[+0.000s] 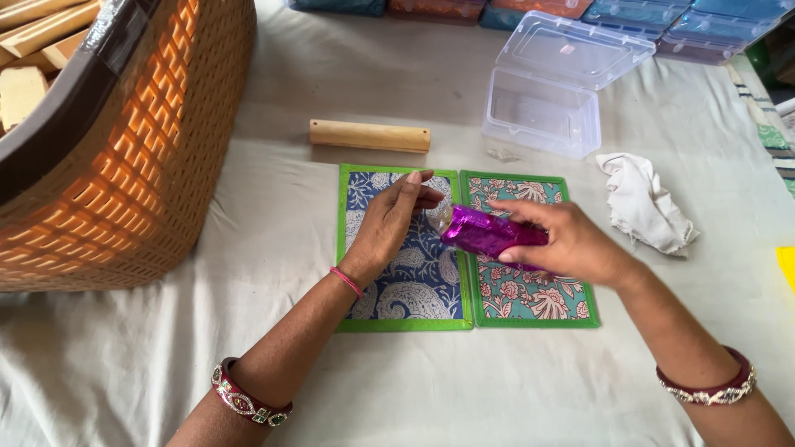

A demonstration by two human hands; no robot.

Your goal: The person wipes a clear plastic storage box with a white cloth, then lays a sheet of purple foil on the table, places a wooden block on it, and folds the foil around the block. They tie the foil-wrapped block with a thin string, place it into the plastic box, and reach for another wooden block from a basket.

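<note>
The right hand (pixel 571 244) is closed around a small bottle (pixel 489 232) wrapped in shiny purple foil and holds it tilted, almost lying, with its clear neck pointing to the left hand (pixel 389 223). The left hand holds nothing: its palm is turned up a little and its fingers are loosely curved, just beside the mouth of the bottle, as if to receive something; whether any liquid comes out I cannot tell. Directly under both hands lie two flat printed cloth mats, side by side and touching. The blue mat (pixel 406 285), under the left hand, has a white paisley pattern, and the teal mat (pixel 530 294), under the right grip, has pink flowers; both have a bright green border. My judgement is that the work is at an early or middle step, because the mats lie open and flat and the other things are not touched. Beyond the left hand, away from the person, a smooth round wooden stick (pixel 369 136) lies on the bench (pixel 273 248), which is covered with a pale, slightly wrinkled cloth. Beyond the right grip stands a clear plastic box (pixel 542 112), empty, with its hinged lid open. To the right of that hand lies a crumpled white rag (pixel 642 203). Far to the left of the left hand stands a big woven orange-brown basket (pixel 141 157) with wooden pieces inside.
</note>
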